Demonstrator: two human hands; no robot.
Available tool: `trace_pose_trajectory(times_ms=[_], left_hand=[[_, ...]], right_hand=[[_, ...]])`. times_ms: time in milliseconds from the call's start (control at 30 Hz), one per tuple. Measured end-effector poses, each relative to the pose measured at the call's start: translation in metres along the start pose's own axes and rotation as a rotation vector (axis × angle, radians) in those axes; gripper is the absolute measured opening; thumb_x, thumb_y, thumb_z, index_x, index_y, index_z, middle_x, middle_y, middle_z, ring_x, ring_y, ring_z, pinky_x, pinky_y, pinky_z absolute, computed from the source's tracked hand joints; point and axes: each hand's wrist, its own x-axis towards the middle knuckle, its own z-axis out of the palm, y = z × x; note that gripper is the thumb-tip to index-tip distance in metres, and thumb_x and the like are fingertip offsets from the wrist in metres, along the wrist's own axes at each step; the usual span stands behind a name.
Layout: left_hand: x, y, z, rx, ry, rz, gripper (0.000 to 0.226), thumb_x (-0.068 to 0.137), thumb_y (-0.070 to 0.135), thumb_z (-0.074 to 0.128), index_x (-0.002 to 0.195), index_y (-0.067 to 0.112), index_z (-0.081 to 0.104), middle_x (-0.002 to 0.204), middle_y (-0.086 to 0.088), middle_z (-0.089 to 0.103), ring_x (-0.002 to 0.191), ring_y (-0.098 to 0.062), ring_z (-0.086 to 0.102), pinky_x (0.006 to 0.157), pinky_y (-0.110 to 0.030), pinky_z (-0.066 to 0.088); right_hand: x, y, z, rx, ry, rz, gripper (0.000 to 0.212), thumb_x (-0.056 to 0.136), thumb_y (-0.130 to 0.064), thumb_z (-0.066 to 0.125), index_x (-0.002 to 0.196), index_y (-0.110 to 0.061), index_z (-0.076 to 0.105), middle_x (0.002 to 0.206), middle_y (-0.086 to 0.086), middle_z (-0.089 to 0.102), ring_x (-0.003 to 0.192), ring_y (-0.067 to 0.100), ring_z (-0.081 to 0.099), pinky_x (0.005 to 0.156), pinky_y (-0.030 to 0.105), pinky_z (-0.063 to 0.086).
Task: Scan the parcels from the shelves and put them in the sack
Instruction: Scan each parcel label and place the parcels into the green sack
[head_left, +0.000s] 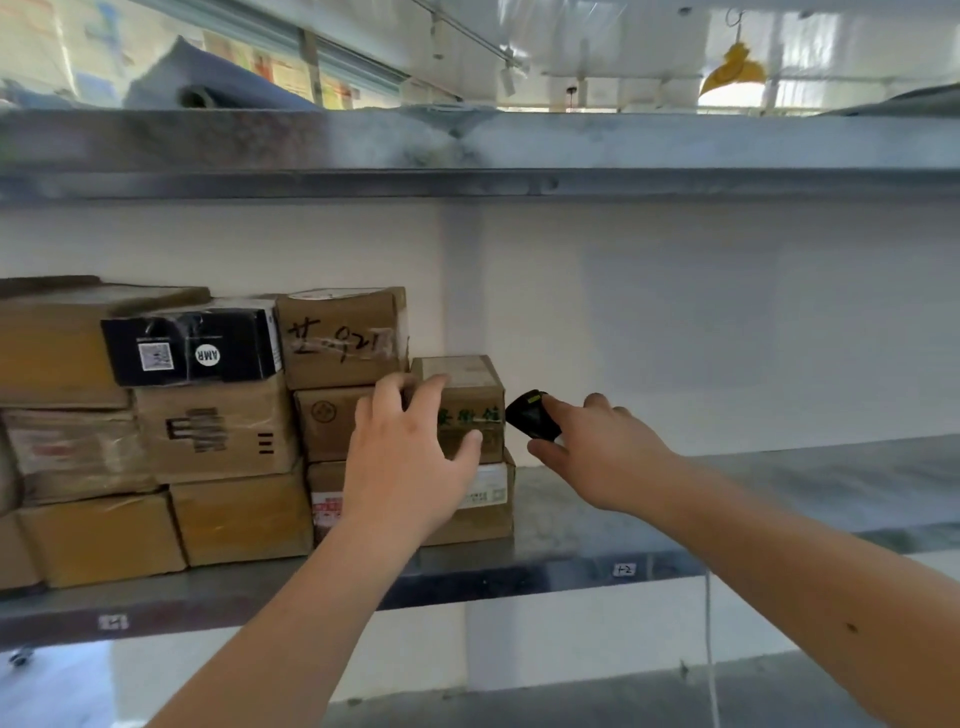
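Two bare hands are reaching into a metal shelf (727, 483) that is carrying a stack of cardboard parcels on its left part. The left hand (405, 457) is gripping a small brown parcel (467, 400) with green characters on its front: the fingers (431, 387) are curling over the top front edge and the thumb is pressing against the front face near the lower right. This small brown parcel is sitting at the right end of the stack, on top of a flatter labelled box (488, 499) that is lying on the shelf.

The right hand (602, 457) is holding a small black scanner (532, 415) just beside the right face of the small brown parcel, with the index finger lying along its top and the thumb tucked beneath it; whether the scanner is touching the cardboard cannot be told.

Left of the gripped parcel, a box with black handwriting (340, 338) is sitting on another brown box. Further left, a black carton (192, 345) with a round white sticker is resting on larger taped boxes. An upper shelf (519, 150) is running across the view above, and a yellow object (732, 70) is hanging behind it. Small white tags are stuck on the front lip of the lower shelf.
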Motion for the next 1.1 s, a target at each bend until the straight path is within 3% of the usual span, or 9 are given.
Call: trace_pose_trajectory(times_ms=[233,433,600,767,900,967,1033,1100], left_hand=[[-0.01,0.016,0.004,-0.178,0.007,-0.002,0.06,0.091,0.055,0.067,0.146,0.038,0.048,0.151,0.003,0.033,0.134,-0.017,0.029,0.106,-0.034,0.038],[-0.015,0.045,0.011,-0.394,0.01,-0.059,0.052,0.089,0.05,0.072,0.136,0.045,0.053,0.137,0.015,0.032,0.124,-0.003,0.02,0.101,-0.029,0.031],[-0.01,0.074,0.017,-0.467,0.021,-0.078,0.043,0.089,0.044,0.075,0.128,0.045,0.057,0.136,0.011,0.036,0.133,-0.013,0.028,0.102,-0.028,0.031],[-0.017,0.109,0.036,-0.533,0.031,-0.04,0.034,0.089,0.039,0.076,0.116,0.049,0.058,0.129,0.016,0.037,0.129,-0.007,0.033,0.089,-0.004,0.026],[-0.026,0.139,0.065,-0.573,-0.029,-0.09,0.03,0.087,0.041,0.077,0.104,0.054,0.057,0.121,0.018,0.042,0.118,-0.006,0.041,0.086,-0.002,0.03],[-0.036,0.153,0.084,-0.618,-0.062,-0.14,0.026,0.087,0.039,0.078,0.099,0.052,0.059,0.115,0.023,0.042,0.106,-0.002,0.045,0.076,0.005,0.033],[-0.045,0.165,0.102,-0.705,-0.112,-0.197,0.022,0.089,0.034,0.078,0.099,0.046,0.062,0.115,0.024,0.043,0.105,-0.003,0.05,0.069,-0.001,0.042],[-0.052,0.175,0.118,-0.732,-0.142,-0.22,0.019,0.09,0.032,0.076,0.097,0.043,0.063,0.113,0.022,0.046,0.105,-0.004,0.054,0.072,-0.012,0.045]], right_hand=[[-0.003,0.012,-0.005,0.052,-0.002,0.012,0.045,0.102,-0.057,0.045,0.138,-0.029,0.047,0.094,0.002,0.042,0.085,0.031,0.052,0.077,0.04,0.047],[-0.016,0.033,-0.008,0.087,0.008,0.031,0.042,0.102,-0.056,0.046,0.135,-0.03,0.049,0.099,0.005,0.047,0.084,0.031,0.055,0.075,0.038,0.047],[-0.031,0.059,-0.014,0.125,0.051,0.044,0.041,0.102,-0.057,0.044,0.135,-0.033,0.047,0.094,0.001,0.044,0.081,0.03,0.055,0.072,0.038,0.048],[-0.055,0.097,-0.018,0.137,0.047,0.099,0.038,0.101,-0.059,0.044,0.131,-0.035,0.048,0.094,-0.001,0.043,0.079,0.027,0.055,0.071,0.038,0.047],[-0.083,0.135,-0.02,0.093,0.009,0.168,0.036,0.101,-0.058,0.046,0.128,-0.034,0.051,0.093,-0.001,0.044,0.073,0.023,0.056,0.06,0.031,0.04],[-0.096,0.155,-0.021,0.101,-0.018,0.201,0.032,0.101,-0.055,0.048,0.124,-0.032,0.053,0.097,0.002,0.05,0.071,0.021,0.057,0.055,0.03,0.036],[-0.107,0.174,-0.021,0.126,-0.053,0.217,0.031,0.102,-0.052,0.051,0.122,-0.029,0.058,0.099,0.004,0.059,0.071,0.018,0.058,0.053,0.03,0.037],[-0.116,0.191,-0.022,0.138,-0.094,0.23,0.031,0.102,-0.049,0.053,0.123,-0.028,0.06,0.093,0.0,0.062,0.069,0.015,0.058,0.051,0.029,0.036]])
